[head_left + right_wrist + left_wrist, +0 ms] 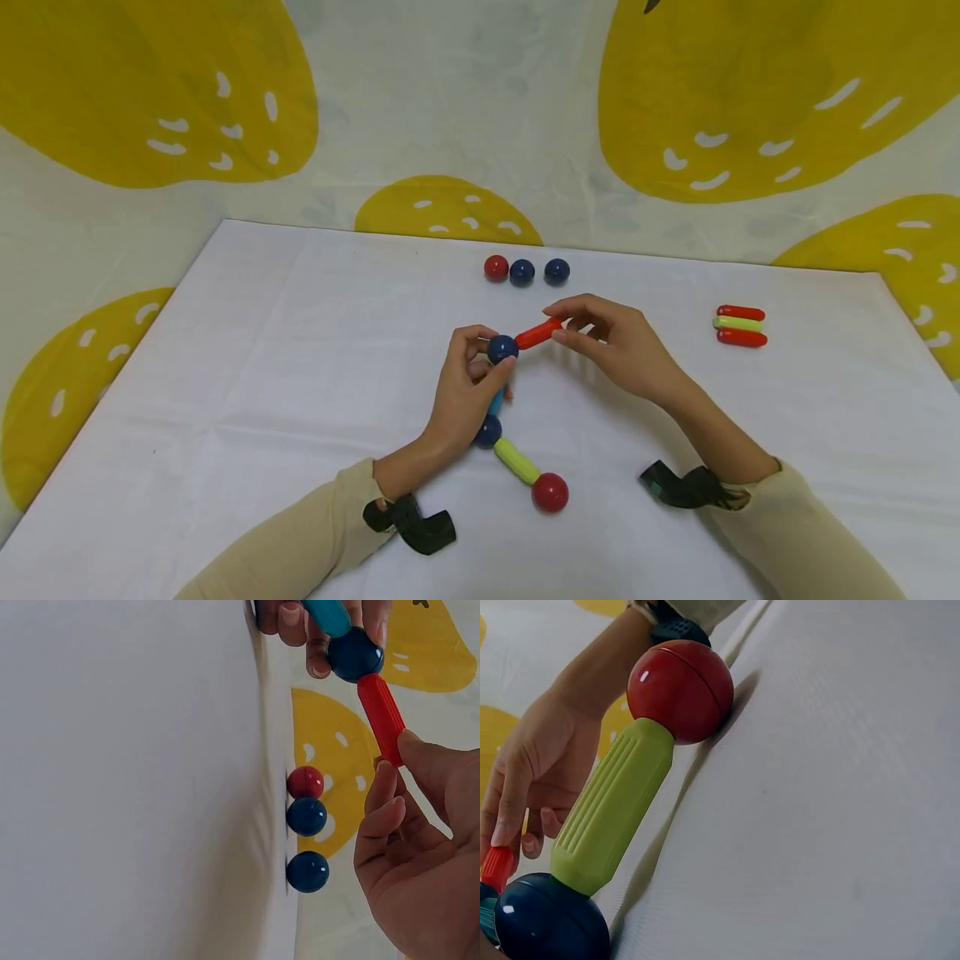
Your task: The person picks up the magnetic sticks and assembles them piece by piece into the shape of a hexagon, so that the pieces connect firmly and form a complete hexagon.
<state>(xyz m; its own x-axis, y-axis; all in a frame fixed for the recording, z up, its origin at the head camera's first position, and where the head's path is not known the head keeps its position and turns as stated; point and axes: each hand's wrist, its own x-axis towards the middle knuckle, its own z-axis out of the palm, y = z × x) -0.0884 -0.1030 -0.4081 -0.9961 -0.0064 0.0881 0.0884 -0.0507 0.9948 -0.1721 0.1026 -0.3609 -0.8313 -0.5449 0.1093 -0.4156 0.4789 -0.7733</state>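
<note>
Glossy, smooth balls [680,691], ribbed plastic-looking rods [615,806], matt cloth [300,375]

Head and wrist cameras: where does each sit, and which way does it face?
Head: on the head, facing forward and down over the table; shows left hand, right hand, sleeves.
Left wrist: on that wrist, facing the green stick; shows mostly the right hand.
Right wrist: on that wrist, facing the red stick and three loose balls; shows both hands.
Shared: head and right wrist both show those balls.

Left grip [459,400], right grip [626,348] both pinching; forearms [716,429] angled inward.
</note>
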